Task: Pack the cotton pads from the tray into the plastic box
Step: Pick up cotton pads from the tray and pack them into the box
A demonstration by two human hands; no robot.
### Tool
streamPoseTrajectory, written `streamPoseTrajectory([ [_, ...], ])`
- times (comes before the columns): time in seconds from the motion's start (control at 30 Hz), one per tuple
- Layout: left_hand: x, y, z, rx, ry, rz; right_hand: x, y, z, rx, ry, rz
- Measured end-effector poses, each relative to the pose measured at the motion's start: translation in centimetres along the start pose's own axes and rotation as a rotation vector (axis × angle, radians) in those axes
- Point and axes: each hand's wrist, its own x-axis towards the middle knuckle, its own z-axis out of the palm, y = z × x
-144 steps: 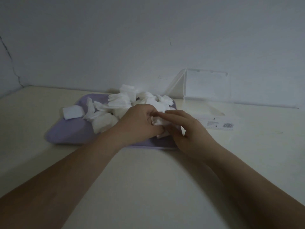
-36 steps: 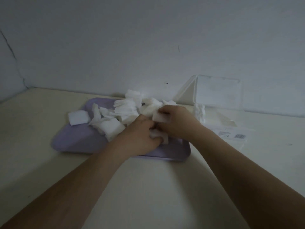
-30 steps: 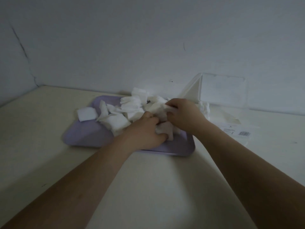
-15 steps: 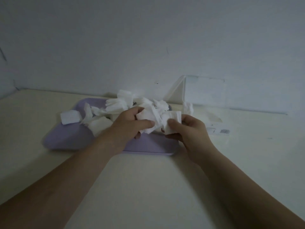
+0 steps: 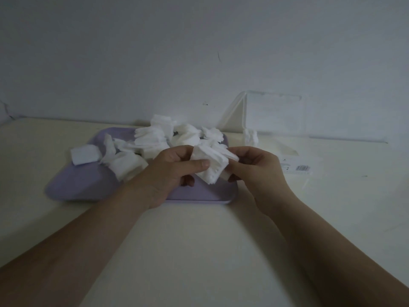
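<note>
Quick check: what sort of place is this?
Likely a plain indoor room, maybe a home: a cream table against a bare wall, with a lilac tray of cotton pads and a clear plastic box.

dim, flat light, soft shadows, slight blur, wide-angle bending at edges

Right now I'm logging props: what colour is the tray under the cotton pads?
The tray is pale lilac purple, seen best in the head view.
</note>
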Motion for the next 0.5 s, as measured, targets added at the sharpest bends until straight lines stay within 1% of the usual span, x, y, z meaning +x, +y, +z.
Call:
streamPoseTrajectory([
  [0.07, -0.16, -0.07, 0.21, 0.106, 0.045, 0.026, -0.19, 0.02, -0.02, -0.009, -0.005, -0.003],
  [0.13, -0.34, -0.3, 0.57, 0.218, 0.114, 0.088, -0.33, -0.08, 0.0, -0.007, -0.019, 0.01],
  [0.23, -0.5, -0.64, 0.97, 0.313, 0.181, 0.152, -0.47, -0.27, 0.16, -0.017, -0.016, 0.022],
  [0.3, -0.59, -0.46, 0.96, 0.313, 0.158, 0.156, -0.49, -0.24, 0.16, -0.05, 0.016, 0.018],
  [0.4, -0.81, 0.24, 0.59, 0.173, 0.038, 0.093, -0.5, -0.32, 0.08, -0.127, 0.031, -0.022],
  [0.47, -0.76, 0.22, 0.29, 0.178, -0.014, 0.077, -0.48, -0.35, 0.06, -0.143, 0.023, -0.04],
  [0.5, -0.67, 0.06, 0.24, 0.187, -0.013, 0.076, -0.48, -0.3, 0.07, -0.146, 0.02, -0.039],
])
